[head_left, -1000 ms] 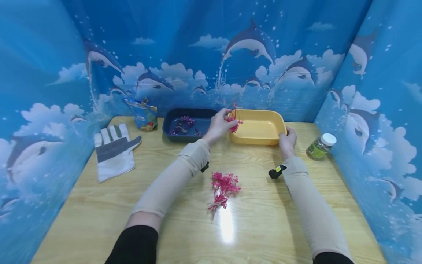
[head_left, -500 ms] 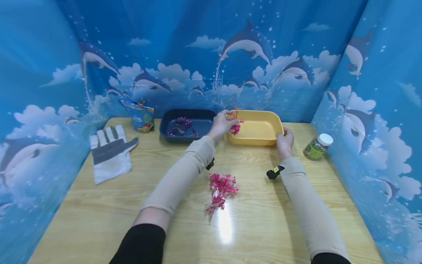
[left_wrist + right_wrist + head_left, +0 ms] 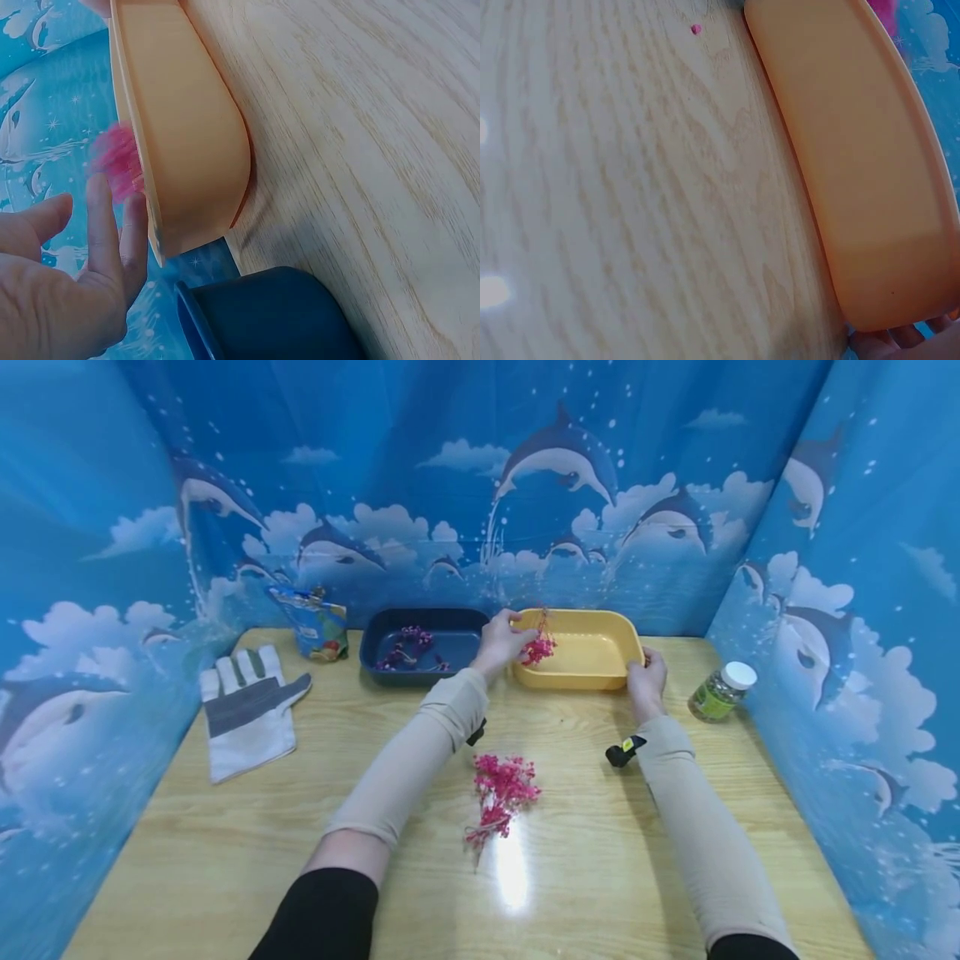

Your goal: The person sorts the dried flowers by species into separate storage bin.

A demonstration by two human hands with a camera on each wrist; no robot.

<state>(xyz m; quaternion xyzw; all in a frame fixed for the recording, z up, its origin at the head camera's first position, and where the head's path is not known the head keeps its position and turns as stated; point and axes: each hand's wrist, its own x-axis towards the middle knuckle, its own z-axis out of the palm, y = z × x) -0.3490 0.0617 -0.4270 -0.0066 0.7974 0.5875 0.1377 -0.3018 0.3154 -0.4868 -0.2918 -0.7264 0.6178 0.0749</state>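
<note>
A small pink dried-flower sprig (image 3: 541, 646) is at the left end of the yellow plastic basin (image 3: 592, 652), just beyond my left hand (image 3: 501, 647). In the left wrist view the sprig (image 3: 117, 154) is blurred, and the left thumb and fingers are spread apart and fairly straight near it. My right hand (image 3: 647, 683) grips the basin's right end; its fingertips are partly hidden by the wall. A larger pink dried-flower bunch (image 3: 504, 787) lies on the table between the forearms.
A navy basin (image 3: 375, 647) holding purple dried-flower sprigs (image 3: 407, 647) stands left of the yellow one. A blue snack pouch (image 3: 318, 625) and a work glove (image 3: 247, 710) are at left, a white-lidded jar (image 3: 722, 692) at right. One pink bit (image 3: 696, 29) lies on the table.
The left fingers have loosened from the pink sprig, which has dropped lower at the yellow basin's left end. The right hand keeps its hold, and the head view has shifted slightly.
</note>
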